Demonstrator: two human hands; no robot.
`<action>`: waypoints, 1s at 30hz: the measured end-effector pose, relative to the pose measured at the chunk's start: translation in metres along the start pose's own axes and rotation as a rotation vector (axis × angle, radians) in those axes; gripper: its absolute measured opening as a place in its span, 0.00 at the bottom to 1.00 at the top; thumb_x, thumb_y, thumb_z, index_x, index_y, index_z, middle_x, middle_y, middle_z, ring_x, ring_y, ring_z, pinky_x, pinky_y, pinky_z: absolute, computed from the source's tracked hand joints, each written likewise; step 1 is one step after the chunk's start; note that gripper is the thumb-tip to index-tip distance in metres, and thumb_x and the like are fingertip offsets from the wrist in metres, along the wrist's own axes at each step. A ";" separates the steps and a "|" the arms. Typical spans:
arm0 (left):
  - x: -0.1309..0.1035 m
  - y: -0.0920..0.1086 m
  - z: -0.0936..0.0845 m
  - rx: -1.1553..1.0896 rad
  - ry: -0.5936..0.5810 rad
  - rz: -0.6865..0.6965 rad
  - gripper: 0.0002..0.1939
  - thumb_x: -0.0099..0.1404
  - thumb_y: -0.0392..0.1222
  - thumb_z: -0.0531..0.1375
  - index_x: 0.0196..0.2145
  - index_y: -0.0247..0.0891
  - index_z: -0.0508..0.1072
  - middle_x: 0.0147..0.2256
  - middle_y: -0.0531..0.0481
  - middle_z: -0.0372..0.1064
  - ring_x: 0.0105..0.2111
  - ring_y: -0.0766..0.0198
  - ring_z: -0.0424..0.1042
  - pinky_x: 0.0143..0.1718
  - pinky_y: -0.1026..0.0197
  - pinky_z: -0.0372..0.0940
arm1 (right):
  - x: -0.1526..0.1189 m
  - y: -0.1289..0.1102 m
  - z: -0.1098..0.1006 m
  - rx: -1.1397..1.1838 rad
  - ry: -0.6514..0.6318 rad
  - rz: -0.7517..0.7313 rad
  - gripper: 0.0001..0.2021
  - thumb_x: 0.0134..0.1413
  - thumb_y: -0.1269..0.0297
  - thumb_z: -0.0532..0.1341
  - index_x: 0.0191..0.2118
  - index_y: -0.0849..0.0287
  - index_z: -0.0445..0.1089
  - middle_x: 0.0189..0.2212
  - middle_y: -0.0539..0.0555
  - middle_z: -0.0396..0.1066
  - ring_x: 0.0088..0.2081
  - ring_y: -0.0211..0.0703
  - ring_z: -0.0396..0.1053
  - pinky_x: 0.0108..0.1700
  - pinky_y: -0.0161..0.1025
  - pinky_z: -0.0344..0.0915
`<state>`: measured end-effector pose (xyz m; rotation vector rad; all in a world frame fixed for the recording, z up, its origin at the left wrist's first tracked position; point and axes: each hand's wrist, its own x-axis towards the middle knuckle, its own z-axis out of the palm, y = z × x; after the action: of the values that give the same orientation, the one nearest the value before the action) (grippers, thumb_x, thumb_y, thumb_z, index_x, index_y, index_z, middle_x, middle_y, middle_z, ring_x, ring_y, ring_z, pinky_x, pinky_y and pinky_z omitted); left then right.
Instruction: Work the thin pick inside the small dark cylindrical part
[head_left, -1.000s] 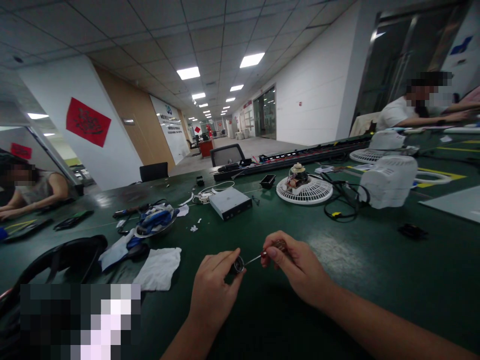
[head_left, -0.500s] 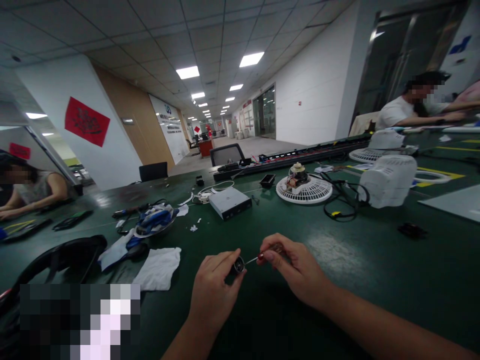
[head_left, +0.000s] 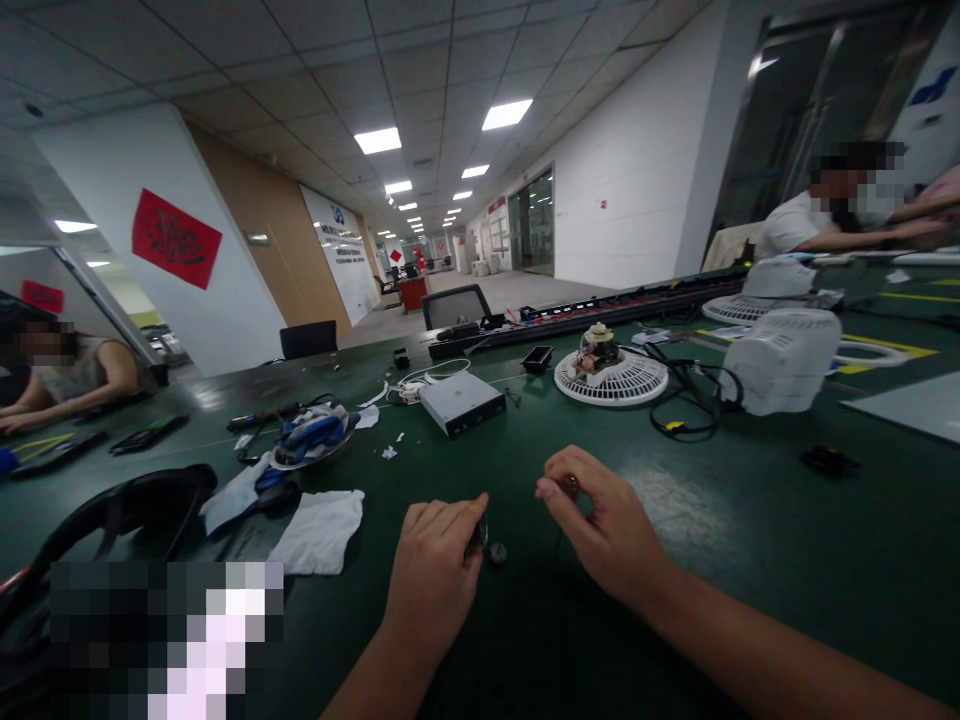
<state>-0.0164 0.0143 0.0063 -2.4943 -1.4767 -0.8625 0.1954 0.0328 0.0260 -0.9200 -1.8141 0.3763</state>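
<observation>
My left hand is closed around a small round part with a metal rim, mostly hidden behind the fingers. Just right of those fingertips is a small dark disc; whether it rests on the table or hangs in the air I cannot tell. My right hand grips a screwdriver by its brownish see-through handle, most of which the fingers cover. The shaft is barely visible, seemingly pointing down, apart from the round part.
Ahead on the green table lies a silver-grey disc drive. Behind it to the right are a white fan grille with a motor and a white housing. White cloth and a headset lie left. Co-workers sit at both sides.
The screwdriver has come away from the round part, and its shaft has swung downward. My left hand has turned the part over, and a small dark disc now shows beside it.
</observation>
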 end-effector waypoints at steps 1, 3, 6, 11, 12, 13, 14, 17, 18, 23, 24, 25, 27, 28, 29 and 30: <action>0.000 0.001 0.000 0.011 -0.008 -0.008 0.30 0.55 0.22 0.59 0.54 0.39 0.70 0.44 0.48 0.77 0.41 0.54 0.74 0.43 0.47 0.65 | 0.001 0.000 0.000 0.004 0.001 -0.005 0.12 0.68 0.63 0.52 0.32 0.57 0.65 0.31 0.53 0.66 0.33 0.41 0.66 0.36 0.38 0.62; 0.000 0.001 0.000 0.027 -0.016 -0.029 0.31 0.54 0.21 0.58 0.55 0.39 0.70 0.44 0.48 0.77 0.41 0.53 0.74 0.43 0.47 0.64 | 0.002 0.001 0.001 0.012 -0.075 -0.015 0.10 0.68 0.65 0.51 0.34 0.58 0.66 0.32 0.53 0.67 0.34 0.41 0.66 0.37 0.39 0.62; 0.000 0.000 0.001 0.038 -0.014 -0.071 0.31 0.53 0.21 0.58 0.54 0.38 0.71 0.42 0.47 0.78 0.40 0.53 0.74 0.43 0.47 0.64 | 0.001 0.002 0.005 -0.076 -0.337 -0.055 0.07 0.65 0.70 0.55 0.35 0.58 0.68 0.32 0.52 0.69 0.35 0.42 0.65 0.38 0.40 0.61; -0.002 -0.004 0.003 0.037 0.010 -0.122 0.29 0.52 0.22 0.58 0.51 0.39 0.73 0.41 0.46 0.78 0.39 0.52 0.74 0.43 0.47 0.64 | -0.006 -0.002 0.014 -0.284 -0.567 -0.035 0.08 0.54 0.66 0.67 0.41 0.52 0.75 0.41 0.54 0.71 0.44 0.50 0.65 0.45 0.47 0.61; -0.002 -0.004 0.003 0.036 0.008 -0.124 0.28 0.52 0.22 0.58 0.51 0.39 0.73 0.41 0.46 0.78 0.40 0.52 0.74 0.43 0.47 0.64 | -0.007 -0.003 0.015 -0.299 -0.583 -0.031 0.13 0.52 0.64 0.68 0.46 0.49 0.75 0.44 0.54 0.71 0.45 0.52 0.64 0.46 0.48 0.61; -0.002 -0.003 0.003 0.035 0.003 -0.125 0.28 0.53 0.22 0.58 0.51 0.39 0.73 0.41 0.46 0.78 0.40 0.52 0.74 0.43 0.47 0.65 | -0.008 -0.003 0.015 -0.311 -0.592 -0.029 0.17 0.52 0.64 0.69 0.49 0.47 0.74 0.46 0.55 0.70 0.46 0.53 0.64 0.46 0.49 0.61; -0.002 -0.003 0.003 0.035 -0.002 -0.126 0.27 0.53 0.23 0.58 0.51 0.38 0.73 0.41 0.46 0.78 0.40 0.52 0.75 0.43 0.47 0.65 | -0.009 -0.003 0.016 -0.319 -0.599 -0.029 0.18 0.52 0.63 0.68 0.51 0.46 0.73 0.47 0.55 0.69 0.47 0.54 0.64 0.46 0.50 0.61; -0.002 -0.002 0.003 0.032 0.000 -0.116 0.26 0.54 0.23 0.58 0.50 0.39 0.74 0.41 0.46 0.78 0.40 0.52 0.75 0.43 0.47 0.65 | -0.008 -0.002 0.017 -0.332 -0.607 -0.026 0.11 0.55 0.64 0.67 0.45 0.46 0.77 0.45 0.54 0.70 0.46 0.53 0.64 0.45 0.49 0.61; -0.002 -0.003 0.003 0.031 0.008 -0.109 0.26 0.54 0.23 0.58 0.49 0.39 0.74 0.40 0.46 0.78 0.39 0.53 0.75 0.42 0.48 0.65 | -0.008 -0.001 0.017 -0.335 -0.604 -0.024 0.09 0.55 0.65 0.67 0.42 0.47 0.78 0.44 0.54 0.70 0.46 0.53 0.64 0.45 0.48 0.61; -0.001 -0.003 0.002 0.014 0.026 -0.077 0.25 0.55 0.23 0.58 0.48 0.41 0.75 0.41 0.48 0.79 0.39 0.53 0.76 0.41 0.49 0.66 | -0.004 0.002 0.016 -0.336 -0.591 0.005 0.06 0.54 0.70 0.66 0.38 0.54 0.77 0.36 0.54 0.74 0.42 0.50 0.66 0.42 0.46 0.61; -0.001 -0.003 0.002 0.009 0.024 -0.075 0.25 0.55 0.23 0.58 0.48 0.41 0.75 0.42 0.48 0.79 0.39 0.53 0.76 0.42 0.49 0.66 | -0.003 0.002 0.016 -0.326 -0.582 0.013 0.05 0.54 0.70 0.65 0.37 0.55 0.77 0.35 0.54 0.74 0.41 0.50 0.66 0.41 0.46 0.61; 0.000 -0.002 0.001 0.005 0.021 -0.075 0.25 0.55 0.23 0.58 0.49 0.41 0.75 0.42 0.48 0.79 0.39 0.54 0.76 0.42 0.49 0.66 | -0.002 0.002 0.015 -0.312 -0.569 0.018 0.04 0.54 0.70 0.66 0.36 0.56 0.76 0.35 0.54 0.75 0.41 0.50 0.67 0.41 0.46 0.61; 0.000 -0.002 0.002 -0.002 0.010 -0.071 0.24 0.56 0.24 0.58 0.49 0.41 0.74 0.43 0.48 0.78 0.40 0.54 0.76 0.43 0.48 0.66 | -0.002 0.002 0.014 -0.276 -0.528 0.017 0.04 0.53 0.70 0.66 0.36 0.56 0.77 0.34 0.53 0.76 0.41 0.49 0.67 0.42 0.46 0.61; 0.000 -0.002 0.002 -0.005 0.007 -0.068 0.24 0.57 0.24 0.59 0.49 0.40 0.74 0.43 0.47 0.78 0.41 0.54 0.76 0.43 0.48 0.66 | -0.002 0.002 0.014 -0.253 -0.503 0.008 0.05 0.53 0.71 0.67 0.36 0.56 0.77 0.33 0.52 0.77 0.40 0.48 0.68 0.42 0.46 0.61; 0.000 -0.002 0.003 -0.010 0.013 -0.061 0.24 0.57 0.25 0.59 0.50 0.40 0.74 0.43 0.47 0.78 0.41 0.54 0.76 0.43 0.48 0.67 | -0.001 0.002 0.014 -0.227 -0.475 -0.002 0.06 0.53 0.71 0.67 0.37 0.55 0.77 0.33 0.52 0.77 0.40 0.48 0.68 0.42 0.46 0.61; -0.001 -0.002 0.004 -0.018 0.030 -0.050 0.25 0.57 0.25 0.59 0.52 0.39 0.73 0.44 0.46 0.78 0.41 0.54 0.76 0.43 0.48 0.67 | -0.001 0.002 0.014 -0.198 -0.441 -0.013 0.06 0.53 0.71 0.67 0.38 0.55 0.78 0.33 0.51 0.78 0.39 0.47 0.68 0.42 0.46 0.62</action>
<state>-0.0171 0.0163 0.0025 -2.4556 -1.5346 -0.9219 0.1841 0.0355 0.0175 -1.0166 -2.2913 0.4205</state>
